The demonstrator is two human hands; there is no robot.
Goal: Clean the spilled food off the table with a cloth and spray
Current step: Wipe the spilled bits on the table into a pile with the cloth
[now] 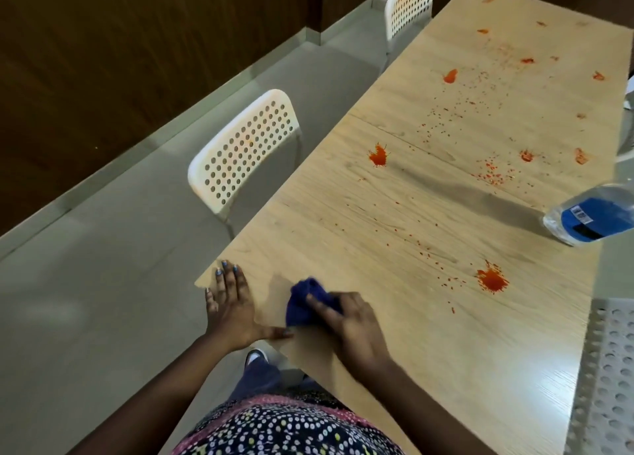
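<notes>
A long light-wood table (394,235) carries red-orange sauce splats: one near me on the right (492,279), one mid-table (378,156), and several smaller ones further back. My right hand (353,327) grips a bunched dark blue cloth (305,300) on the table's near corner. My left hand (230,303) rests flat on the corner edge beside the cloth, fingers straight. A clear spray bottle with a blue label (590,217) lies at the table's right edge, partly cut off by the frame.
Two white perforated chairs stand along the table's left side, one near (240,149) and one far (408,4). Another perforated white chair back (607,368) shows at the lower right. Grey floor and a wood-panelled wall lie to the left.
</notes>
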